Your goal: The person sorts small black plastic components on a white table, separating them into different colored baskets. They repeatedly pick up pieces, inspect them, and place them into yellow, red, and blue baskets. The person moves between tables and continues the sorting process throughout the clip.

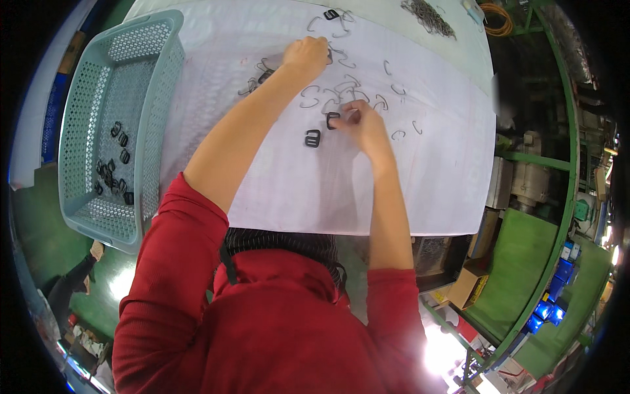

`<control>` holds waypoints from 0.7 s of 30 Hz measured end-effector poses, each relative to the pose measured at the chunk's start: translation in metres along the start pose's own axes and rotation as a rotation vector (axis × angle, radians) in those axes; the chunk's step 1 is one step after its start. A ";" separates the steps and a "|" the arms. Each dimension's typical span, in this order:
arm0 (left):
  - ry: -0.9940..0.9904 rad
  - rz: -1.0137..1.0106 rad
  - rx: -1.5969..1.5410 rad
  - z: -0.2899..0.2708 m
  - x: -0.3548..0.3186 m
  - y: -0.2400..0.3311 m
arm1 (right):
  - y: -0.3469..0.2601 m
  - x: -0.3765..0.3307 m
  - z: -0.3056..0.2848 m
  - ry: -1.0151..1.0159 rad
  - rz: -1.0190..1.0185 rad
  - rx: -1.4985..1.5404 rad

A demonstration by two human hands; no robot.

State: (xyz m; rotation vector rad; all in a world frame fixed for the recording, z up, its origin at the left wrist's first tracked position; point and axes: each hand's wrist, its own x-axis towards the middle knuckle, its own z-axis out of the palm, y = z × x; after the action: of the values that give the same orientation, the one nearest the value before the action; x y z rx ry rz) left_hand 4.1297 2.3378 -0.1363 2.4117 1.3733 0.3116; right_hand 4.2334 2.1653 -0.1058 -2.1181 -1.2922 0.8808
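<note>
While the right hand (364,126) pinches a small black buckle (333,119) between its fingertips, that piece sits at the hand's left edge, just off the white table cover (433,184) or resting on it; which of the two cannot be told. Its long axis looks roughly upright in the picture, though it is too small to be sure. Just beyond the grip, to the left and slightly nearer the person, a second black buckle (313,138) lies flat on the cover, apart from the fingers. The right hand is clearly the nearer one to it.

Farther out, away from the body, the left hand (307,56) is stretched forward with fingers curled down among loose bent wire hooks (341,88); whether it has closed on one is hidden by the knuckles. These hooks scatter between the two hands and to the right of the grip.

Well off to the left stands a pale green perforated basket (157,98) with a few dark buckles in its bottom. At the table's far edge lies a heap of wire pieces (428,16).
</note>
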 end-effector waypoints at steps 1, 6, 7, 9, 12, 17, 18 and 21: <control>-0.019 0.005 0.024 -0.001 -0.002 0.001 | -0.003 0.000 0.004 -0.011 0.006 -0.033; 0.124 -0.139 -0.245 -0.107 -0.068 -0.009 | -0.043 0.011 0.009 -0.016 -0.127 -0.015; 0.265 -0.193 -0.155 -0.135 -0.091 -0.018 | -0.065 0.016 0.015 -0.051 -0.197 0.086; 0.483 -0.307 0.001 -0.189 -0.143 -0.051 | -0.142 0.015 0.036 -0.148 -0.375 0.257; 0.483 -0.691 0.078 -0.259 -0.191 -0.077 | -0.234 0.003 0.075 -0.086 -0.731 0.303; 0.760 -0.706 0.312 -0.271 -0.219 -0.104 | -0.255 0.038 0.107 0.210 -0.881 0.393; 0.873 -0.630 0.261 -0.267 -0.214 -0.095 | -0.234 0.068 0.101 0.109 -0.789 0.445; 0.905 -0.289 -0.203 -0.231 -0.174 -0.060 | -0.145 0.143 0.059 0.374 -0.655 -0.059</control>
State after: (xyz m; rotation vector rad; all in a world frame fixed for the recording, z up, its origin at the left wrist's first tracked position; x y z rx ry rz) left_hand 3.9123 2.2601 0.0477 1.8989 1.8708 1.5017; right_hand 4.1544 2.3603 -0.0812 -1.6135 -1.6529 0.1638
